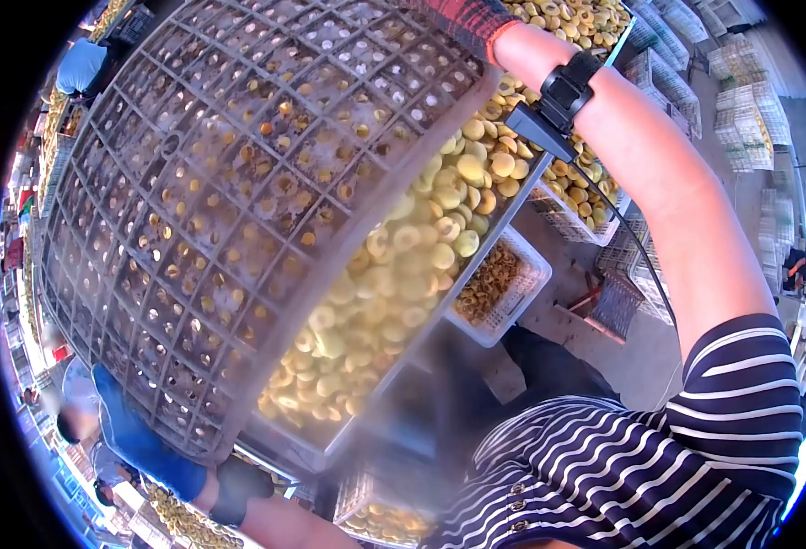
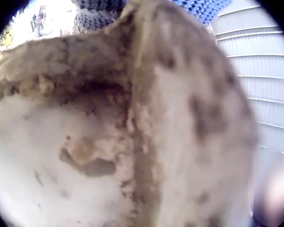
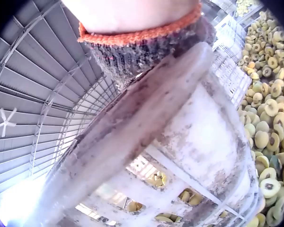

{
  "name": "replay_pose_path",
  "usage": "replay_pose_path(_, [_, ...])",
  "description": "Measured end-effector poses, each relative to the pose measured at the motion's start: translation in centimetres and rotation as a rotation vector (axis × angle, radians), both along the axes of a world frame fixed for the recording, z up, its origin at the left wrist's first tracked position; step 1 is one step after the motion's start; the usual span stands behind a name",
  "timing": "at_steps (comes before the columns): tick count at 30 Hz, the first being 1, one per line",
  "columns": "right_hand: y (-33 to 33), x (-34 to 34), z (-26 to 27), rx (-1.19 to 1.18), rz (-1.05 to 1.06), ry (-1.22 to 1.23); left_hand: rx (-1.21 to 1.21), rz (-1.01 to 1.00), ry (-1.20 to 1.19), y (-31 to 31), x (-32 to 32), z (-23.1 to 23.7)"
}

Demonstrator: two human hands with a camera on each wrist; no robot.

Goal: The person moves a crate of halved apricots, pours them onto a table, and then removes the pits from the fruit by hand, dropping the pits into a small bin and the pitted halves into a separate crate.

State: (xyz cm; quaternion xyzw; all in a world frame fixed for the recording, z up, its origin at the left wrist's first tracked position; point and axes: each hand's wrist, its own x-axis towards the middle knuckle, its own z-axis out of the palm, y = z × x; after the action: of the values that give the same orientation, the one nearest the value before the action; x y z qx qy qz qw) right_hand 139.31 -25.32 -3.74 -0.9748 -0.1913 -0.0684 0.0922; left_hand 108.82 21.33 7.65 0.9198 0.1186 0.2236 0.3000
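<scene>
A large, dirty plastic crate (image 1: 266, 183) is tipped on its side, its gridded, perforated base facing the head camera. Yellow, apricot-like halved fruit (image 1: 366, 284) lies along its lower rim, blurred near the middle. My left hand (image 1: 142, 444), in a blue knit glove, grips the crate's near-left end. My right hand (image 1: 458, 23), in a dark glove with an orange-red cuff, holds the opposite end at the top of the view. In the right wrist view, that glove (image 3: 146, 54) lies against the crate rim (image 3: 132, 123); its fingers are hidden behind it.
A metal-edged table (image 1: 504, 224) bears the fruit. Below it stand a white crate (image 1: 538, 274) of brown scraps and another crate of fruit (image 1: 586, 201). Stacked white crates (image 1: 741, 123) line the right side. Other people, one in blue (image 1: 81, 66), are at the left.
</scene>
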Motion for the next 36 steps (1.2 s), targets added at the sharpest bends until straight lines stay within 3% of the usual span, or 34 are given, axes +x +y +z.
replay_pose_path(3, [-0.6, -0.3, -0.3, 0.011, -0.007, 0.003, 0.348, -0.096, 0.014, 0.1, -0.2, 0.2])
replay_pose_path(6, [-1.6, -0.6, -0.2, 0.013, -0.016, 0.006, 0.245, -0.083, -0.002, -2.6, 0.2, 1.2])
replay_pose_path(9, [-2.7, -1.0, -0.1, 0.020, -0.028, 0.004, -0.261, 0.099, -0.106, -1.3, 1.5, -0.2])
replay_pose_path(12, [-3.7, -1.4, 0.2, 0.026, -0.044, 0.003, -0.425, 0.180, -0.140, -1.8, 2.8, -0.2])
replay_pose_path(14, [-4.2, -1.6, 0.2, 0.027, -0.046, 0.005, -0.384, 0.167, -0.163, -1.5, 3.1, -0.5])
replay_pose_path(17, [-5.0, -2.0, -0.1, 0.029, -0.056, 0.011, -0.628, 0.299, -0.052, -2.2, 3.8, -0.2])
replay_pose_path(20, [-5.6, -2.3, 0.2, 0.031, -0.067, 0.008, -0.066, 0.156, -0.056, 0.5, 2.9, -1.4])
replay_pose_path(23, [-6.0, -2.5, 0.1, 0.035, -0.075, 0.013, 0.111, 0.047, -0.051, -0.7, 1.5, -1.0])
replay_pose_path(24, [-6.3, -2.7, 0.2, 0.033, -0.075, 0.013, -0.321, 0.123, -0.147, -3.0, 2.4, 0.1])
replay_pose_path(27, [-7.2, -3.2, 0.6, 0.047, -0.088, 0.005, 0.177, 0.107, -0.020, -0.7, 1.9, 0.1])
replay_pose_path(28, [-7.5, -3.6, 0.7, 0.053, -0.090, 0.003, -0.101, 0.071, -0.072, 0.2, 1.8, -0.4])
replay_pose_path(30, [-8.2, -3.8, 1.0, 0.061, -0.092, -0.004, 0.462, -0.034, -0.201, 0.9, 1.6, -0.6])
replay_pose_path(36, [-12.3, -5.7, 1.8, 0.111, -0.126, -0.064, 0.256, -0.012, -0.200, -0.5, 2.7, 1.2])
